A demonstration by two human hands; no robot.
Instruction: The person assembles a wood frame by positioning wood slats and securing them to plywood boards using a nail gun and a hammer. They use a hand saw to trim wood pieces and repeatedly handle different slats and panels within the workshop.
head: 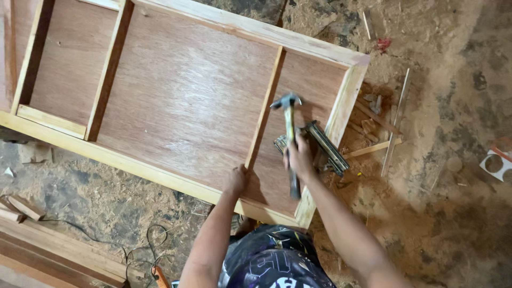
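Steel-headed and wooden-handled, the claw hammer point(290, 133) is clenched mid-handle in the right hand point(300, 156), its head raised over the plywood panel point(186, 96) just beside the upright wooden batten point(264, 106) near the frame's right end. The left hand point(236, 178) presses flat on the near end of that batten, where it meets the frame's near rail point(160, 173), fingers spread and holding nothing. Behind the right hand, a strip of collated nails or a similar metal tool point(325, 146) lies at the panel's right edge, against the pale right-hand rail point(344, 104); its exact kind is hard to tell. Offcuts point(381, 128) and sawdust point(437, 213) cover the floor past that rail, and a dark cable point(128, 245) trails along the floor near the left arm. Judging by this, a glancing blow could dent the plywood or shift the batten, and the bracing fingers sit near enough to be struck.
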